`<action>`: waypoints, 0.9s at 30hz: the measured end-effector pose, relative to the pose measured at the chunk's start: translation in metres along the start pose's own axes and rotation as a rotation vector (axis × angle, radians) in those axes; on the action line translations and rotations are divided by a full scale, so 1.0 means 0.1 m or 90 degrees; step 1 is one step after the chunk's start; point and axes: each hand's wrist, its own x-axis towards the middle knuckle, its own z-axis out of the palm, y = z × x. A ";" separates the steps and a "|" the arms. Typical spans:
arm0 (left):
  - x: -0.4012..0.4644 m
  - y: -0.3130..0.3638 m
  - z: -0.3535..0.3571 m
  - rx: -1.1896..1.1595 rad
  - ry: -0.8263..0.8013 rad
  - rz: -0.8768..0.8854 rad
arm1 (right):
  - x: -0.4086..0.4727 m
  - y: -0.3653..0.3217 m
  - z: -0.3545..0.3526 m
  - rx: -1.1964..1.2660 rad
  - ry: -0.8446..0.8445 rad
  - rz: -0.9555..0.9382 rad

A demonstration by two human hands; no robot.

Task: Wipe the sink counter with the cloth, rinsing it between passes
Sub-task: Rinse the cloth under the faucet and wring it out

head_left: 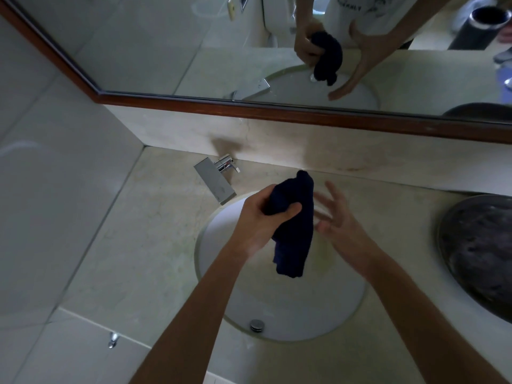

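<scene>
Gripping cloth in left hand mid-frame over sink; right hand spread, empty. Probably wringing; next needing tap or bench.

A dim bathroom corner

A big mirror with a brown wood frame hangs on pale tiled walls. A dark round thing, maybe a bowl, sits at the right.

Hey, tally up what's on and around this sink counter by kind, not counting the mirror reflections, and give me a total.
Cloths: 1, dark cloth held in the left hand
Taps: 1, chrome tap
Basins: 2, white sink and dark stone bowl
Drain plugs: 1
Total: 5
</scene>
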 end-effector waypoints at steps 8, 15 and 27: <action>0.11 0.18 -0.25 0.022 -0.065 -0.058 | 0.24 -0.54 -0.14 -0.087 -0.056 0.028; 0.16 0.31 -0.34 0.123 -0.135 -0.016 | 0.16 -0.53 -0.22 -0.051 -0.099 0.080; 0.16 0.49 -0.39 0.299 0.045 -0.012 | 0.14 -0.70 -0.15 -0.108 0.016 -0.111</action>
